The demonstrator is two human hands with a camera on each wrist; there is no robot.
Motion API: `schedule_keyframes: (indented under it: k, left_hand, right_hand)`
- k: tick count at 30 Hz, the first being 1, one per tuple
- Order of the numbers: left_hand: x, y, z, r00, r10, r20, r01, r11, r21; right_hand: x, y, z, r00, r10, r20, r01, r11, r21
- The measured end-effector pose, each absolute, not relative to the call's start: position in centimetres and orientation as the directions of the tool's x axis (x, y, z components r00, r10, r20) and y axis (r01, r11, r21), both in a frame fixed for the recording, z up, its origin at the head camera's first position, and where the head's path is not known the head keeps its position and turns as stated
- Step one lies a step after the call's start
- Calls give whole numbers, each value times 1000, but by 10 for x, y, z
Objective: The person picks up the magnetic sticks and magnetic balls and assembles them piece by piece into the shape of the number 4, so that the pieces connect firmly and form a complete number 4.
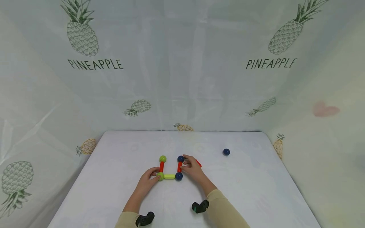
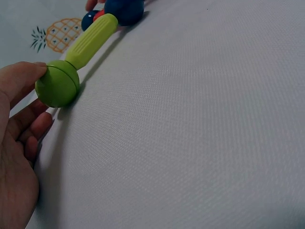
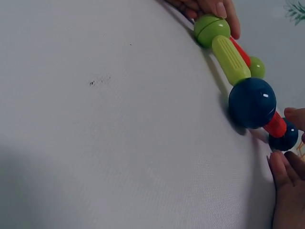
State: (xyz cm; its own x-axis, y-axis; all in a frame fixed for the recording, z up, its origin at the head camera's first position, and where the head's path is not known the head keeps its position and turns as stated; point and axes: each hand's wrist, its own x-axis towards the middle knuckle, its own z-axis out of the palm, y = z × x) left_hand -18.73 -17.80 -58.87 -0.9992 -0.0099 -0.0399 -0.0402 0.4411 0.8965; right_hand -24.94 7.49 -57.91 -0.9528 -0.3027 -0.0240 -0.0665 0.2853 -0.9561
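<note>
A U-shaped figure of balls and rods lies on the white table. Its near left corner is a green ball (image 1: 160,176), which my left hand (image 1: 146,181) pinches between thumb and fingers. From that ball a yellow-green rod (image 1: 169,176) runs to the near blue ball (image 1: 178,176). Red rods lead away from both corners, the left one (image 1: 161,167) to another green ball (image 1: 163,159), the right one (image 1: 179,167) to the far blue ball (image 1: 181,159). Around this far blue ball (image 3: 284,135) curl the thumb and fingers of my right hand (image 1: 194,170).
Another blue ball (image 1: 226,152) lies apart at the back right of the table (image 1: 251,183). A red piece (image 1: 198,163) shows partly behind the right hand. Pineapple-print cloth (image 1: 182,79) hangs behind and at both sides. Each wrist carries a black device (image 1: 200,206).
</note>
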Motion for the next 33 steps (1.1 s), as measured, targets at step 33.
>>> schedule_keyframes:
  k: [33]
  left_hand:
    - [-182,-179,-591,-999,-33,-21,-34,469,883]
  right_hand:
    - [-245,119,-565,-991,21,132,-110,433,-895]
